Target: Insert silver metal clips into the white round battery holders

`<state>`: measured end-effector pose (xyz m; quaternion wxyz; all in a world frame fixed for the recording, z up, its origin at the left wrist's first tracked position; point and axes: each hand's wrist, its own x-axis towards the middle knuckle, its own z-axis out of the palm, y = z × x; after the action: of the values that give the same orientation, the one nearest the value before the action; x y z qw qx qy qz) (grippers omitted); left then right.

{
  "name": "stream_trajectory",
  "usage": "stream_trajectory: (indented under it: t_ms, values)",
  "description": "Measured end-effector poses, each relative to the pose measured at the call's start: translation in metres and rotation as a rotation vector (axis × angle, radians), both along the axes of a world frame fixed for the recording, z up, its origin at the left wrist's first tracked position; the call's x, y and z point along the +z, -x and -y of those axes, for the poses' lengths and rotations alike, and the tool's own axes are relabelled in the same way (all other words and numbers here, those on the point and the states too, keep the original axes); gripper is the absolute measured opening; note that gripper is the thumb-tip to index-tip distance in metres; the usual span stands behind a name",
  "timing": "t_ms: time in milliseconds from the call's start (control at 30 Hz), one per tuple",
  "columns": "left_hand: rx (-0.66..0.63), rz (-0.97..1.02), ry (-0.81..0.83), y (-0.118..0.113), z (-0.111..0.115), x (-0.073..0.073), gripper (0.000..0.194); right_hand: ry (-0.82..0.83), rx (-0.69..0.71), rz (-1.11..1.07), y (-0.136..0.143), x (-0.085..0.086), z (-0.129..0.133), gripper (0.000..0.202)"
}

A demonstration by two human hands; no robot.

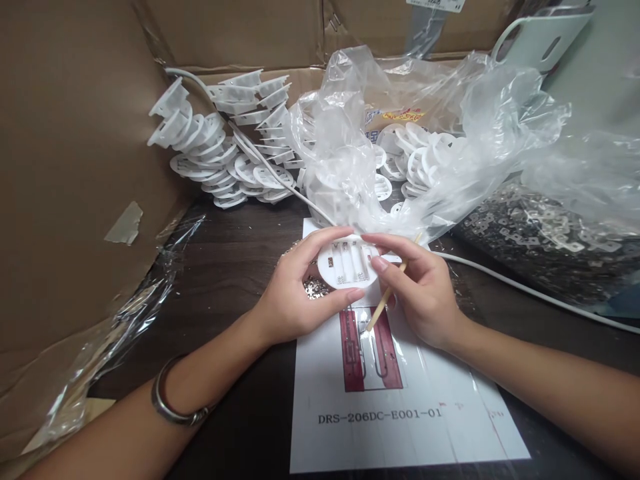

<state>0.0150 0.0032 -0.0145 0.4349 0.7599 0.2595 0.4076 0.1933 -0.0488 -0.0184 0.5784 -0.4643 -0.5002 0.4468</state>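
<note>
A round white plastic part (349, 262) with slots is held between both hands above the printed sheet (380, 443). My left hand (300, 283) grips its left side, thumb at the lower rim and fingers along the top. My right hand (423, 287) has its thumb and index finger at the part's right edge. A thin wooden stick (381, 308) is also in my right hand, slanting down toward the red and white picture on the sheet. Small metal pieces (316, 288) lie behind my left hand, partly hidden.
Stacked white parts (215, 150) stand at the back left. A clear plastic bag (345, 153) and more white parts (425, 160) are behind the hands. A bag of metal pieces (545, 233) lies right. A white cable (530, 290) crosses the table; cardboard (65, 167) rises left.
</note>
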Motion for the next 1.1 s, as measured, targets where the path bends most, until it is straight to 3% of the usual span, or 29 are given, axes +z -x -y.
stream_trajectory:
  t_ms: [200,333,467,600,767,833,1100]
  values:
    - [-0.033,0.084,0.041,-0.003,0.002,-0.004,0.078,-0.011,-0.015,-0.011,0.003,-0.001,-0.002,0.03]
    - [0.067,0.09,0.088,-0.004,0.003,-0.004,0.087,-0.018,-0.023,-0.019,0.004,-0.001,-0.004,0.025]
    - [0.143,0.003,0.159,-0.005,0.004,-0.003,0.059,0.038,-0.043,-0.059,0.005,-0.001,-0.005,0.022]
    - [0.281,-0.062,0.117,-0.004,0.0,0.003,0.027,0.103,-0.039,-0.027,0.003,0.0,-0.007,0.029]
    - [0.616,0.189,0.236,0.007,-0.028,0.022,0.019,0.167,-0.001,0.004,0.001,-0.002,-0.008,0.028]
    - [0.754,0.256,0.359,0.013,-0.042,0.032,0.014,0.158,0.026,0.001,0.001,-0.004,-0.008,0.024]
    - [0.737,0.323,0.489,0.034,-0.072,0.082,0.023,0.173,0.082,0.033,0.002,-0.003,-0.009,0.019]
